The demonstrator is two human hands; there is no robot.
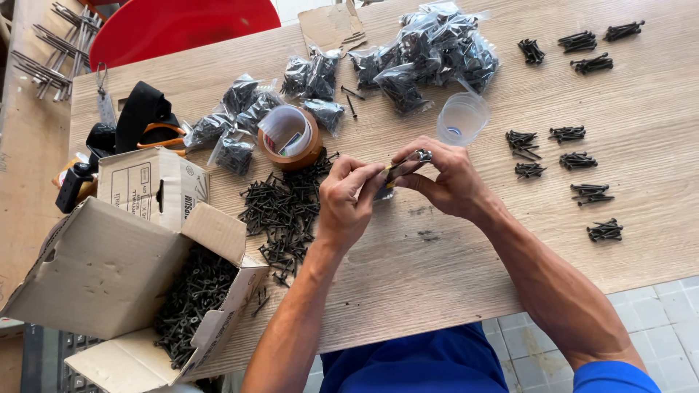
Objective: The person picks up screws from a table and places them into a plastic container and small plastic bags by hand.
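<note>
Both hands meet above the table (437,276), pinching one small bag (399,172) of screws between them: left hand (349,200) closed on its near end, right hand (448,178) on the far end, long axis running hand to hand. It looks like plastic, partly hidden. Loose screws (284,211) lie just left; a clear cup (461,118) stands beyond.

Your left hand (349,200) & right hand (448,178) meet over the table (437,269) center, pinching a small bag of screws (399,171) btwn them. Loose screw pile (284,211) sits just left of your left hand; tape roll (291,138) behind it. Open box of screws (138,291) far left, smaller box (149,185) behind that. Filled bags (429,51) lie behind your hands, plastic cup (461,118) just in front of them. Small screw bundles (575,156) spread to the right.
</note>
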